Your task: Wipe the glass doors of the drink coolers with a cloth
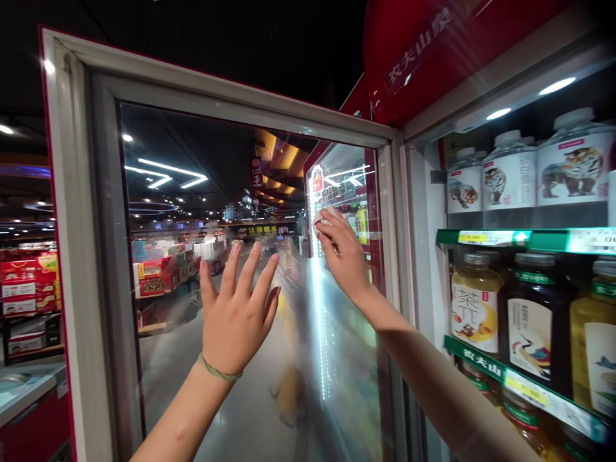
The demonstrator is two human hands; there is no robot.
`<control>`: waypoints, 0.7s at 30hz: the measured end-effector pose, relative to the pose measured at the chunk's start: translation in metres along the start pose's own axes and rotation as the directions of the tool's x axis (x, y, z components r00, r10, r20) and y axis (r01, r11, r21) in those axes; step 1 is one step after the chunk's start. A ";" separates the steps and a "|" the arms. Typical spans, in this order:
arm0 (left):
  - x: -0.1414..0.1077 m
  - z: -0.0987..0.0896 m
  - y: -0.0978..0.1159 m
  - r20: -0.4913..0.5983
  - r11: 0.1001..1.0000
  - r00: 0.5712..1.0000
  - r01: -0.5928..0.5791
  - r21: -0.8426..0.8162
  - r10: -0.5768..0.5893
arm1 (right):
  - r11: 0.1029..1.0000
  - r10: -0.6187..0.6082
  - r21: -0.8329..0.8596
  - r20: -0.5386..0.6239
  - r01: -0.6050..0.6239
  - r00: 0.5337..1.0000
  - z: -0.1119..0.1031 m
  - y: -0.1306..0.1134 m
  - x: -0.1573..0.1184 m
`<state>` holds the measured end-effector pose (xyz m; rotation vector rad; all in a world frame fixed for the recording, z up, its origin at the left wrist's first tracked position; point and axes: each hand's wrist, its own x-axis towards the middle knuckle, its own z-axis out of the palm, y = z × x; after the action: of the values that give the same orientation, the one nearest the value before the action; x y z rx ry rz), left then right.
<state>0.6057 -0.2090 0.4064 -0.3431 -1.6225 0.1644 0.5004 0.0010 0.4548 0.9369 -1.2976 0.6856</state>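
A glass door (168,359) with a grey-white frame stands swung open in front of me. My left hand (238,308), with a green band at the wrist, is spread against the glass near the middle, fingers apart and holding nothing. Higher and to the right, my right hand (342,250) presses a small white tissue (323,217) to the pane. Its fingers are bent over the tissue, so most of it is hidden. A hazy, smeared patch shows on the glass around both hands.
To the right, the cooler's shelf edge (491,239) runs below large tiger-label bottles (572,160). Lower down are tea bottles (476,305). A red cooler header (418,58) hangs above. Red gift boxes (29,282) and a low white-rimmed case (33,388) stand left.
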 end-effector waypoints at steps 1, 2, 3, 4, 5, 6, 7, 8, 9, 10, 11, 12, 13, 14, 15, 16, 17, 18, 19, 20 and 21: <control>0.000 0.000 0.000 0.001 1.000 1.000 -0.004 0.006 0.004 | 1.000 -0.015 0.007 0.023 0.015 1.000 0.000 0.000 0.001; 0.000 0.000 0.000 0.001 1.000 1.000 -0.008 0.014 0.008 | 0.999 -0.050 0.022 0.073 0.049 0.996 0.000 0.000 0.001; 0.000 0.000 0.001 -0.001 1.000 1.000 -0.010 0.022 0.010 | 0.997 -0.080 0.035 0.115 0.076 0.990 0.000 0.000 0.002; 0.000 -0.001 0.001 -0.005 1.000 1.000 -0.011 0.028 0.011 | 0.996 -0.083 0.036 0.121 0.080 0.989 0.000 0.000 0.003; 0.000 -0.001 0.001 -0.008 0.999 1.000 -0.013 0.033 0.013 | 0.998 -0.059 0.024 0.086 0.058 0.995 -0.001 0.000 0.004; 0.001 -0.001 0.001 -0.010 0.999 1.000 -0.015 0.036 0.015 | 1.000 -0.024 0.007 0.038 0.024 0.999 -0.001 0.000 0.004; 0.001 -0.001 0.001 -0.012 0.999 1.000 -0.017 0.038 0.018 | 1.000 0.000 -0.005 0.009 0.000 1.000 -0.001 -0.001 0.005; 0.001 -0.002 0.001 -0.012 0.999 1.000 -0.019 0.039 0.019 | 1.000 0.003 -0.006 0.017 -0.003 1.000 -0.001 -0.001 0.005; 0.001 -0.002 0.001 -0.011 0.999 1.000 -0.021 0.038 0.021 | 1.000 -0.022 0.004 0.064 0.022 0.998 0.000 -0.002 0.005; 0.001 -0.002 0.001 -0.010 0.999 1.000 -0.021 0.037 0.022 | 0.998 -0.056 0.021 0.115 0.053 0.992 0.000 -0.003 0.004; 0.001 -0.003 0.001 -0.010 0.999 1.000 -0.021 0.037 0.021 | 0.997 -0.073 0.034 0.143 0.069 0.987 0.001 -0.003 0.004; 0.001 -0.003 0.001 -0.010 0.999 1.000 -0.021 0.037 0.021 | 0.998 -0.062 0.036 0.126 0.058 0.990 0.002 -0.004 0.004; 0.001 -0.004 0.000 -0.008 0.999 1.000 -0.022 0.039 0.022 | 0.999 -0.030 0.029 0.074 0.028 0.997 0.003 -0.005 0.004; 0.001 -0.004 -0.001 -0.006 0.999 1.000 -0.024 0.039 0.024 | 1.000 0.004 0.023 0.022 -0.005 1.000 0.004 -0.007 0.004; 0.001 -0.005 -0.002 -0.002 0.999 1.000 -0.029 0.039 0.029 | 0.999 0.024 0.023 -0.008 -0.024 1.000 0.005 -0.008 0.004; 0.000 -0.006 -0.003 0.002 0.999 0.999 -0.038 0.038 0.038 | 0.999 0.019 0.033 -0.004 -0.018 1.000 0.007 -0.010 0.004; 0.000 -0.007 -0.005 0.003 0.998 0.999 -0.050 0.035 0.050 | 0.999 -0.010 0.047 0.030 0.009 0.999 0.008 -0.011 0.004; -0.001 -0.009 -0.007 0.003 0.997 0.998 -0.065 0.031 0.064 | 0.998 -0.036 0.060 0.066 0.033 0.997 0.008 -0.013 0.004; -0.001 -0.010 -0.009 0.002 0.996 0.997 -0.081 0.026 0.081 | 0.997 -0.039 0.063 0.077 0.034 0.996 0.009 -0.014 0.004; -0.002 -0.012 -0.011 -0.001 0.995 0.995 -0.099 0.019 0.099 | 0.998 -0.015 0.054 0.048 0.013 0.999 0.009 -0.016 0.004; -0.003 -0.014 -0.014 0.000 0.993 0.993 -0.115 0.010 0.115 | 0.999 0.020 0.039 0.000 -0.020 1.000 0.010 -0.018 0.004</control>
<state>0.6182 -0.2244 0.4088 -0.4290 -1.6017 0.2593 0.5120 -0.0167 0.4552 0.9558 -1.2985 0.7288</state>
